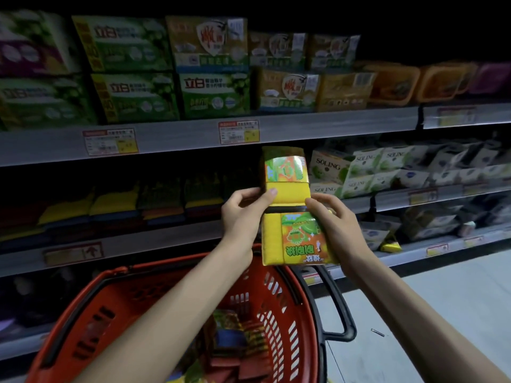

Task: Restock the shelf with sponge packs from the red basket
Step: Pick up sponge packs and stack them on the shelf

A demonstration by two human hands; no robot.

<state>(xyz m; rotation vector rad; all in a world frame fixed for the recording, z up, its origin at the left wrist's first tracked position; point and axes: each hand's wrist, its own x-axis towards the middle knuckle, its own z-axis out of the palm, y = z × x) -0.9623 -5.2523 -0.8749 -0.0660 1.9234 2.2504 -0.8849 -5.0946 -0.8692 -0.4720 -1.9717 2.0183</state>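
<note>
the shelf (193,136) fills the view, several dim tiers running left to right. below it, nearest the person, sits the red basket (110,275), its black handle (338,302) folded down on the right side. more packs (235,341) lie loose in its bottom, too dark to count. green boxes (132,95) and orange boxes (287,89) stand stacked on the top tier. on the middle tier, stacks of sponges (116,203) lie at the left and white boxes (331,167) at the right. pale floor (414,299) shows at lower right.

two sponge packs are held in the air above the basket's far rim, in front of the middle tier, end to end with a dark strip between them. the top pack (284,172) stands upright. the bottom pack (298,239) has its label upside down. the left hand (243,211) pinches the top pack's lower left corner, thumb on the front, fingers curled behind. the right hand (334,219) grips the bottom pack from the right, thumb at the seam, its fingers hidden behind. a price tag (238,131) hangs on the rail just above.
</note>
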